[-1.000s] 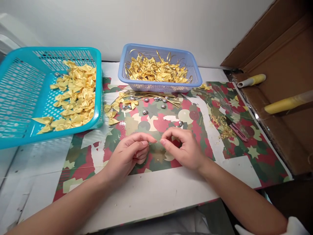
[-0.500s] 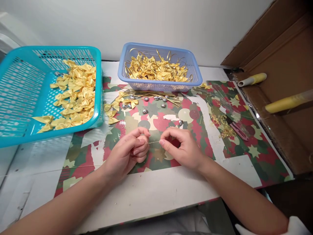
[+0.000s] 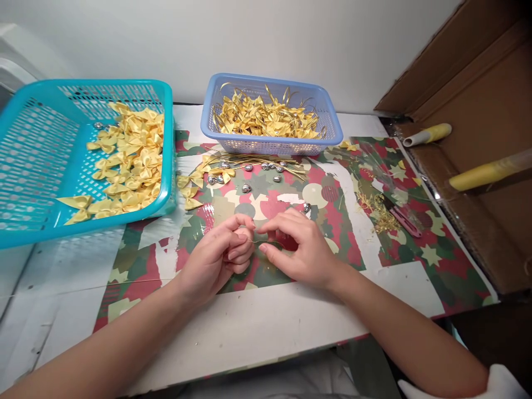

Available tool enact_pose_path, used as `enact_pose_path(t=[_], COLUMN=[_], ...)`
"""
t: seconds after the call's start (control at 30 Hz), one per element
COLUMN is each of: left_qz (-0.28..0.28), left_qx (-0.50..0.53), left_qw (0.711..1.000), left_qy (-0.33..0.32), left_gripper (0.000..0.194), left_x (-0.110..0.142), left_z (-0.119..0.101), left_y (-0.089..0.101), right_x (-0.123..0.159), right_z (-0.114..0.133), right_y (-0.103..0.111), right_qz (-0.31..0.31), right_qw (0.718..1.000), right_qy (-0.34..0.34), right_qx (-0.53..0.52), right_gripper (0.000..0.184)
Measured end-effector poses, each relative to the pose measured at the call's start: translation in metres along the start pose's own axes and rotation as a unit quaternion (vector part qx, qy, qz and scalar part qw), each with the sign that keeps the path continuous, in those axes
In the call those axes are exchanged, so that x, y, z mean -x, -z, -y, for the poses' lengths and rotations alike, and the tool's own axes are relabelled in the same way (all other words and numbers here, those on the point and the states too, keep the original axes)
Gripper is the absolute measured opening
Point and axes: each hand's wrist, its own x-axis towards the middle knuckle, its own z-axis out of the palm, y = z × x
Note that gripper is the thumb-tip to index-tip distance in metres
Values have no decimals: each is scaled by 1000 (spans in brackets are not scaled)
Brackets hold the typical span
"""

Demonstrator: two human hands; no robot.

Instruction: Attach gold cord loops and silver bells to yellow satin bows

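My left hand (image 3: 220, 252) is closed, its thumb and fingers pinching a thin gold thread (image 3: 266, 242). More of this thread seems to run off past my left wrist across the table. My right hand (image 3: 301, 246) is beside it, thumb and forefinger spread apart, with the thread's loose end curving between them. A silver bell-like bead (image 3: 306, 207) lies just beyond my right hand. Several other silver beads (image 3: 246, 188) are scattered farther back, near loose yellow ribbon bows (image 3: 190, 198) and a bundle of gold cords (image 3: 266, 159).
At the left stands a teal basket (image 3: 167, 166) with yellow bows inside. A blue basket (image 3: 272, 145) of bows with gold loops is at the back. A pink-handled cutter (image 3: 405, 221) lies right, beside gold thread scraps (image 3: 380, 213). A cardboard box (image 3: 465, 238) borders the right side.
My right hand has let go of the thread's end, its thumb and forefinger parting and shifting slightly left. The thread, taut before, now curves loosely. My left hand keeps its pinch.
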Motion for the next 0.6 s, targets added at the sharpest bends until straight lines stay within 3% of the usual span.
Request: enact_pose_path(t=[0.2, 0.3, 0.47, 0.6], left_qz=[2, -6, -63, -45], left_qx=[-20, -97, -346, -403], left_qw=[1000, 993, 929, 908], left_qy=[-12, -61, -118, -107], left_gripper=[4, 11, 19, 24], left_x=[-2, 0, 6, 6], left_z=[2, 1, -1, 0], left_y=[2, 3, 0, 0], right_x=[-1, -1, 1, 1], right_z=[-1, 1, 4, 4], right_y=[-5, -2, 2, 1], right_qz=[-28, -31, -43, -48], right_qw=[999, 999, 999, 999], right_qy=[35, 32, 28, 25], right_qx=[21, 20, 11, 6], right_gripper=[12, 12, 14, 14])
